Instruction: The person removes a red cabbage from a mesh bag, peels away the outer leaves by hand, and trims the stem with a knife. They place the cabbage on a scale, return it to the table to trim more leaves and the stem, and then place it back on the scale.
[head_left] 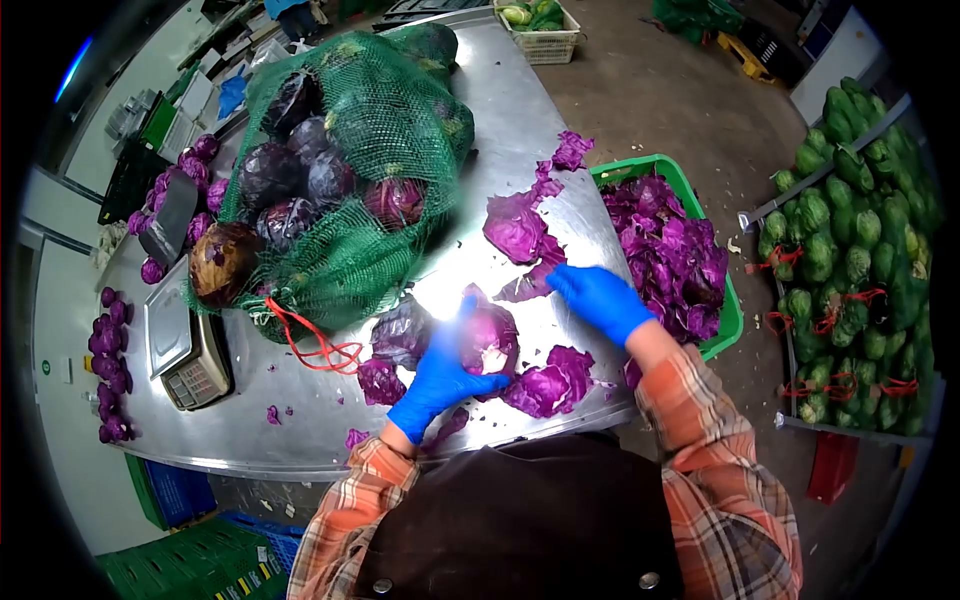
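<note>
My left hand (447, 375), in a blue glove, lies against the left side of a purple cabbage (490, 338) on the metal table, its fingers curved round it. To the right, my right hand (603, 300), also gloved in blue, has its fingers pressed together at the edge of a loose purple leaf (533, 283). More loose leaves (553, 382) lie beside the cabbage, and others (516, 226) lie farther up the table. A darker cabbage (402, 332) sits just left of the held one.
A green net sack (375, 130) of cabbages covers the table's upper left. A scale (187, 345) and rows of small cabbages (108, 350) stand left. At right are a green crate (737, 315) of leaves and a rack of green vegetables (850, 250).
</note>
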